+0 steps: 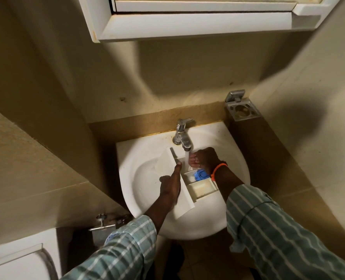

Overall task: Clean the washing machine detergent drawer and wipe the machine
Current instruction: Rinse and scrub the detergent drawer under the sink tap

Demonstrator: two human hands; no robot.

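Both hands [170, 183] [203, 158] steady white plastic drawer [202, 188] — round glossy basin [139, 150].

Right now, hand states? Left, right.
Left hand: steadies the detergent drawer by its front panel; grip cannot be told.
Right hand: fingers curled under the tap stream; holding anything cannot be told.

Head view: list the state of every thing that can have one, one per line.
Tap: running.
Detergent drawer: out of the machine, lying in the sink.
Left hand: holding the drawer's front panel.
Right hand: in the drawer under the stream.
Tumbler holder: empty.
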